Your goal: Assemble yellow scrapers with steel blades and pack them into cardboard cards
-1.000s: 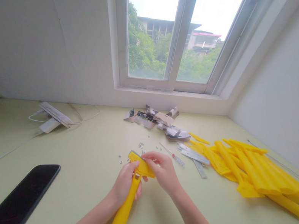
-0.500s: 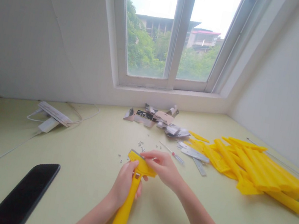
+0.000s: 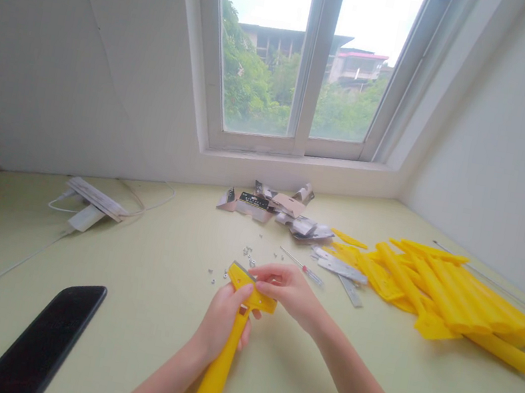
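- The left hand [image 3: 219,324] is closed around the neck of a yellow plastic scraper [image 3: 219,378] and grasps it firmly.
- The right hand [image 3: 289,293] grasps the scraper's wide head from above, with its fingers [image 3: 269,275] bent over the head. I cannot tell if they pinch a small part there.
- The scraper is in the air above the pale green table [image 3: 135,282], with the handle pointing to the person.
- Small metal screws [image 3: 247,251] lie just beyond the scraper head.
- A thin screwdriver [image 3: 303,271] and metal blades [image 3: 341,271] lie nearby on the right.
- A pile of yellow scrapers [image 3: 447,300] lies farther right, and torn packaging cards [image 3: 270,208] lie near the window.
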### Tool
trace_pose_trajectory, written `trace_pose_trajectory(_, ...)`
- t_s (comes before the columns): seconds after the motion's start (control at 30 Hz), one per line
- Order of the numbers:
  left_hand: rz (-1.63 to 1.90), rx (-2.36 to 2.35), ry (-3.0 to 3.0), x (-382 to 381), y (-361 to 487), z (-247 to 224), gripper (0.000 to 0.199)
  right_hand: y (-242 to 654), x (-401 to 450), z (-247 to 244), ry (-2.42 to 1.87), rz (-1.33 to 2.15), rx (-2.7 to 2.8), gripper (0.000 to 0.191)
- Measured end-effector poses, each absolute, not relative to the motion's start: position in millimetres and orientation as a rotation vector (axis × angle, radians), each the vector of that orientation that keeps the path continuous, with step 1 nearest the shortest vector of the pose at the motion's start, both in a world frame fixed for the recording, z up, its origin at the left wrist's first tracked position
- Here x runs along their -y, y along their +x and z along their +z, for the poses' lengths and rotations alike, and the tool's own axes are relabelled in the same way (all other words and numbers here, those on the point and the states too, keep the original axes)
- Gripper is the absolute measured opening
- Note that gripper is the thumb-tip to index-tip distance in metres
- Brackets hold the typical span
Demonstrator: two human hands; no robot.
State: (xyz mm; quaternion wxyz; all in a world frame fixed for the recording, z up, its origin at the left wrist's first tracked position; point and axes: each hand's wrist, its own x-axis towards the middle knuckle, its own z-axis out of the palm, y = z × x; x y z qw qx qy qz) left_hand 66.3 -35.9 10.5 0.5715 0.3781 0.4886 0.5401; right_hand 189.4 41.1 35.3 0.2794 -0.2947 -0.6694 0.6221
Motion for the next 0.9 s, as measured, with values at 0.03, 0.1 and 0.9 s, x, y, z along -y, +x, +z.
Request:
trace_pose_trajectory(0.03, 1.269, -1.141, 0.891, 36.0, 66.0, 10.5, 0.032, 189.4, -40.9, 35.5, -0.774, 1.698, 1.776, 0.025)
trace_pose_trajectory(0.1, 1.281, -1.135, 0.903, 36.4, 65.9, 11.0, 0.031, 189.3, -40.3, 35.7, -0.749, 1.742, 1.745, 0.025)
trace_pose_trajectory(0.9, 1.242, -1.138, 0.933, 37.9, 68.0, 13.5, 0.034, 193.4, -39.9, 40.8, -0.879, 1.834, 1.689, 0.026)
